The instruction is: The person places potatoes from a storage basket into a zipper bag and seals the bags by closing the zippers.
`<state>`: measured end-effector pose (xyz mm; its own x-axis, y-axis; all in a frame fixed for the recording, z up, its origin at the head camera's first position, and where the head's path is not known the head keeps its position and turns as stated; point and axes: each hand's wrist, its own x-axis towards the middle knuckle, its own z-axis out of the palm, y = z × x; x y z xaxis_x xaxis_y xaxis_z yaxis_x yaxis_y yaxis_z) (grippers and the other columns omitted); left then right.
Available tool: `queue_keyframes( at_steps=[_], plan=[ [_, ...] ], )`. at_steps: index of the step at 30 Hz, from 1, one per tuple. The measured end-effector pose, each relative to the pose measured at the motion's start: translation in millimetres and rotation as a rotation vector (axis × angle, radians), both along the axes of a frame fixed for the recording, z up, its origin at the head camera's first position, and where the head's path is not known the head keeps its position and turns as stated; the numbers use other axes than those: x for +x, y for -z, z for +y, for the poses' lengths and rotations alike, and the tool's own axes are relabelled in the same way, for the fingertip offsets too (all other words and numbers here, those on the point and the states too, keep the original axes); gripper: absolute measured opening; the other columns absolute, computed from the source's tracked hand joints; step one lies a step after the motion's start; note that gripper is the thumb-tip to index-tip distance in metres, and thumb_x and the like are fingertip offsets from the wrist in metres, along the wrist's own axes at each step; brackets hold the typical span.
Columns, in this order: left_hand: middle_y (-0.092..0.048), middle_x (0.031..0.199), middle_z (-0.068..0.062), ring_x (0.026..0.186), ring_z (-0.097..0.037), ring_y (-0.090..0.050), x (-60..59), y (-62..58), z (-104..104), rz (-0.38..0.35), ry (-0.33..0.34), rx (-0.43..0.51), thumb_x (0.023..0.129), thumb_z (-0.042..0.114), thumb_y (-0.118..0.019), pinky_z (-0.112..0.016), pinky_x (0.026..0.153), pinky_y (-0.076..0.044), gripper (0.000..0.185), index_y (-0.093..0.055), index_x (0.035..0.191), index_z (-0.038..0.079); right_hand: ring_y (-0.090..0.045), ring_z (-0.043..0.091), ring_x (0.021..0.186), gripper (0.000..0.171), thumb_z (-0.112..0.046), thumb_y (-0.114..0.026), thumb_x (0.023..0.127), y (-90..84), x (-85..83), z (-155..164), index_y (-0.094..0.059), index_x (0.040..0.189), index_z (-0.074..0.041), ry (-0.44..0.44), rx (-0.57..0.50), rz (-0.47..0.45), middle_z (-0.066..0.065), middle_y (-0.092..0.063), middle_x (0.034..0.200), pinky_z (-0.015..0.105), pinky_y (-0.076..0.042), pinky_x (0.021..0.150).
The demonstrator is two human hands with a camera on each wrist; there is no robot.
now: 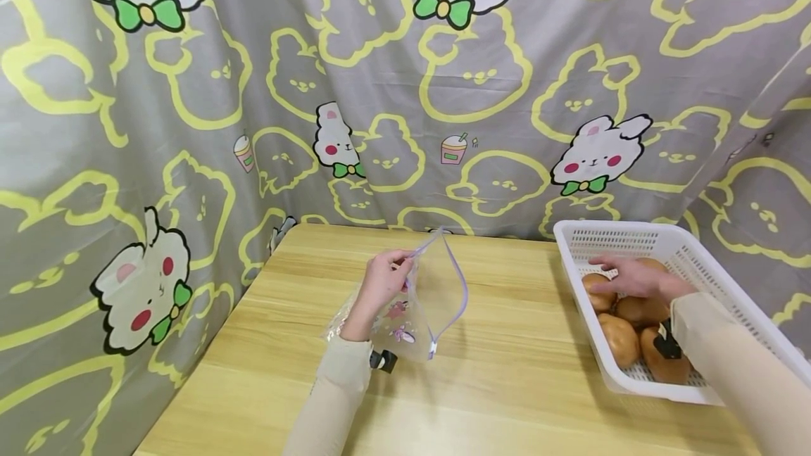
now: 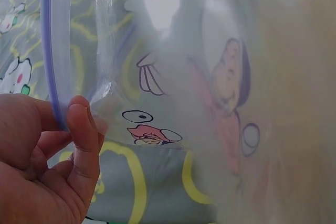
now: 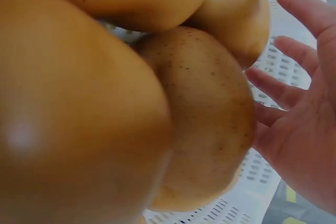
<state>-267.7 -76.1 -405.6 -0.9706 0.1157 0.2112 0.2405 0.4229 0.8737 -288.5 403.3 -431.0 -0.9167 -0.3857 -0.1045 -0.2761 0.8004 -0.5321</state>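
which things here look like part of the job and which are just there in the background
Seem part of the job:
clear zip bag, its edge pinched by the left hand
potatoes, with the right hand at them
white basket holding the potatoes

Just there:
bunny-print curtain behind
wooden table underneath

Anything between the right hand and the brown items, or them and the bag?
Nothing visible between the right hand and brown items. Toward the bag, only the white basket's bag-side wall stands in the way.
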Motion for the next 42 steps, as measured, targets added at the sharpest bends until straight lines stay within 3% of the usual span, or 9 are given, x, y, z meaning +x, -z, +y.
queue_keyframes(
  at_steps=[5, 11, 17, 23, 31, 38, 42],
  plan=[
    [-0.062, 0.086, -0.012, 0.047, -0.011, -0.055, -0.2, -1.0, -0.4, 0.004, -0.005, -0.002, 0.095, 0.012, -0.056, -0.027, 0.045, -0.050, 0.021, -0.069, 0.110, 0.005, -0.050, 0.046, 0.110, 0.073, -0.027, -0.064, 0.090, 4.3, -1.1, 3.3, -0.028, 0.138, 0.014, -0.008, -0.062, -0.063, 0.041, -0.040, 0.126, 0.043, -0.045, 0.085],
    [-0.062, 0.085, -0.007, 0.047, -0.012, -0.055, 1.3, -2.7, -1.1, 0.008, -0.017, -0.010, 0.095, 0.013, -0.057, -0.027, 0.045, -0.050, 0.020, -0.070, 0.109, 0.007, -0.048, 0.044, 0.112, 0.077, -0.029, -0.065, 0.089, 7.3, -4.4, 4.9, -0.025, 0.140, 0.013, 0.012, -0.098, -0.161, 0.040, -0.036, 0.130, 0.041, -0.044, 0.086],
    [-0.063, 0.088, -0.015, 0.047, -0.012, -0.055, 1.2, -1.8, -2.0, -0.007, -0.008, -0.009, 0.095, 0.013, -0.056, -0.026, 0.045, -0.049, 0.021, -0.069, 0.111, 0.006, -0.050, 0.039, 0.109, 0.080, -0.028, -0.068, 0.087, 7.9, -4.6, 4.4, -0.024, 0.140, 0.013, 0.019, -0.142, -0.239, 0.041, -0.033, 0.131, 0.037, -0.047, 0.083],
    [-0.062, 0.088, -0.015, 0.047, -0.012, -0.055, 0.7, -2.4, -2.9, -0.012, -0.010, 0.002, 0.095, 0.012, -0.056, -0.024, 0.044, -0.047, 0.021, -0.069, 0.110, 0.005, -0.049, 0.037, 0.109, 0.085, -0.027, -0.070, 0.086, 7.5, -4.8, 4.7, -0.020, 0.143, 0.010, 0.082, -0.202, -0.346, 0.038, -0.026, 0.135, 0.040, -0.047, 0.083],
    [-0.062, 0.085, -0.009, 0.047, -0.012, -0.055, 0.1, -0.1, -3.5, -0.002, -0.010, -0.006, 0.095, 0.013, -0.056, -0.026, 0.045, -0.049, 0.021, -0.070, 0.110, 0.007, -0.050, 0.034, 0.105, 0.086, -0.027, -0.075, 0.080, 9.4, -3.8, 2.9, -0.024, 0.142, 0.005, 0.120, -0.202, -0.369, 0.030, -0.039, 0.128, 0.042, -0.046, 0.084],
    [-0.063, 0.088, -0.011, 0.047, -0.013, -0.055, 0.6, -0.2, -4.0, 0.007, 0.000, -0.006, 0.095, 0.013, -0.056, -0.025, 0.044, -0.049, 0.022, -0.069, 0.111, 0.005, -0.056, 0.026, 0.090, 0.071, -0.022, -0.078, 0.077, 10.2, -5.9, 4.3, -0.039, 0.128, 0.008, 0.040, -0.163, -0.259, 0.017, -0.056, 0.105, 0.035, -0.049, 0.075],
    [-0.063, 0.087, -0.012, 0.047, -0.012, -0.055, 0.7, 0.6, -3.6, 0.006, -0.003, -0.012, 0.095, 0.013, -0.056, -0.025, 0.044, -0.049, 0.021, -0.069, 0.110, 0.005, -0.056, 0.028, 0.091, 0.069, -0.018, -0.079, 0.075, 11.1, -4.9, 4.1, -0.037, 0.125, 0.004, 0.087, -0.236, -0.341, 0.017, -0.054, 0.105, 0.036, -0.050, 0.076]
  ],
)
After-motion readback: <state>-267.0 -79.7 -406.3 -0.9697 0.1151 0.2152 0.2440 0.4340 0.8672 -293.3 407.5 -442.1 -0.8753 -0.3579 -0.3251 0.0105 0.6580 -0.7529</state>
